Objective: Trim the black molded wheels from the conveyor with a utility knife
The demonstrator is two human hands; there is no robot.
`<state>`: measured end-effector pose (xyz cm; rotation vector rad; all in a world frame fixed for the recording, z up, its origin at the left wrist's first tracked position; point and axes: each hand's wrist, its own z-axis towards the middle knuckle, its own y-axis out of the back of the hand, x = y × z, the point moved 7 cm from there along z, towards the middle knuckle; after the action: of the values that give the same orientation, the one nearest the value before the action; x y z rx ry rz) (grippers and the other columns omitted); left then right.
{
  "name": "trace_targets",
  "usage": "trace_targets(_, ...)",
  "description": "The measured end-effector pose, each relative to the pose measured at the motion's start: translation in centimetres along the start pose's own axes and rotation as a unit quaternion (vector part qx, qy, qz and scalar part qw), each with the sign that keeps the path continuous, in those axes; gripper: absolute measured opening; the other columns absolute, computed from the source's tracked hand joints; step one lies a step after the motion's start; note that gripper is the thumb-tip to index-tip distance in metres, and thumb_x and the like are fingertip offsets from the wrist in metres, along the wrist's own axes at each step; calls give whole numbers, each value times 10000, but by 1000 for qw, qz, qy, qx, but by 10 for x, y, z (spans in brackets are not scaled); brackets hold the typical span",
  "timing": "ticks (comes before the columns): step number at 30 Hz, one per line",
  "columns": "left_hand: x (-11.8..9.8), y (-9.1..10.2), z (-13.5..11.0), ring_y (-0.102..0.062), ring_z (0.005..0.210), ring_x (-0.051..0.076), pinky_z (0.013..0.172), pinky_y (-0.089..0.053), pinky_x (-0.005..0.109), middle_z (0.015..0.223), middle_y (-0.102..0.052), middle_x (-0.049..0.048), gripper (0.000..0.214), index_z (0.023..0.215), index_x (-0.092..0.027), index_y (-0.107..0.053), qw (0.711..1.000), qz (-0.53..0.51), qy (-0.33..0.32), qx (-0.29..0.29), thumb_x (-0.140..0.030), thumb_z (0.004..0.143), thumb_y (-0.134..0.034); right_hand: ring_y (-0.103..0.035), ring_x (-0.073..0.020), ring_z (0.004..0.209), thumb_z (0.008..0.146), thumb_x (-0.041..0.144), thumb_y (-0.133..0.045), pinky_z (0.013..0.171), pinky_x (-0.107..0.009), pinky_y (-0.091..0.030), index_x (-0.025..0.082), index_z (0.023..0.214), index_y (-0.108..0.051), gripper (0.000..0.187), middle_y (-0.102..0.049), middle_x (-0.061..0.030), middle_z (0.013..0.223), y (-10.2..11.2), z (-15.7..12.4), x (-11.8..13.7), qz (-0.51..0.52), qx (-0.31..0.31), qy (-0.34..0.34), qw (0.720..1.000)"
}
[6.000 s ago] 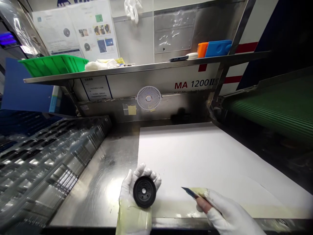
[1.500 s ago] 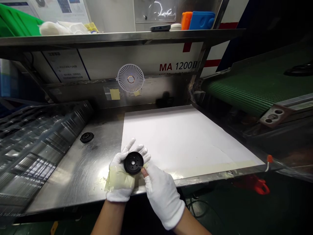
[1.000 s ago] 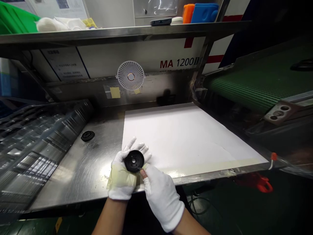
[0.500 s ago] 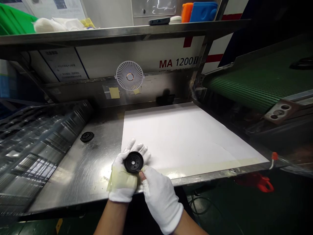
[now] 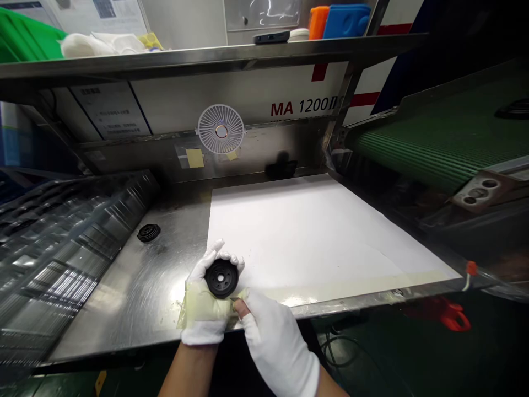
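My left hand (image 5: pixel 205 309), in a white glove wrapped with yellowish tape, holds a round black disc part (image 5: pixel 222 278) with a centre hole, fingers curled round its rim. My right hand (image 5: pixel 275 344), also white-gloved, is pinched shut at the disc's lower right edge; earlier it held a thin blue blade, whose tip is hidden now. Both hands hover over the front of the steel bench (image 5: pixel 136 298), at the left edge of a white sheet (image 5: pixel 314 237).
A second black disc (image 5: pixel 149 232) lies on the steel to the left. Clear plastic trays (image 5: pixel 53 242) fill the left side. A green conveyor (image 5: pixel 438 143) runs on the right. A small white fan (image 5: pixel 221 129) hangs at the back under a shelf (image 5: pixel 206 55).
My left fingers have curled tighter round the disc, which has dropped a little. My right hand has slid slightly lower. Since six seconds ago a second disc lies on the bench.
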<state>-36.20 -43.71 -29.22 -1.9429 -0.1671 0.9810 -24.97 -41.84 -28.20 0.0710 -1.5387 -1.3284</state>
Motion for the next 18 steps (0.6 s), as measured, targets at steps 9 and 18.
trace_targets(9, -13, -1, 2, -584, 766, 176, 817, -491, 415, 777, -582, 56, 196, 911, -116, -637, 1000, -18, 7, -16, -185, 740, -572, -614, -211, 831, 743, 242, -537, 720, -325, -486, 239, 1227, -497, 486, -625, -55, 979, 49, 0, -42, -55, -14, 32, 998)
trace_targets(18, -8, -4, -8, -601, 781, 194, 837, -489, 451, 785, -593, 65, 170, 874, -115, -647, 997, -31, 49, -47, -186, 738, -572, -558, -147, 490, 825, 303, -441, 466, -238, -466, 258, 1150, -587, 359, -601, 22, 584, 47, -1, -84, 153, 4, -62, 986)
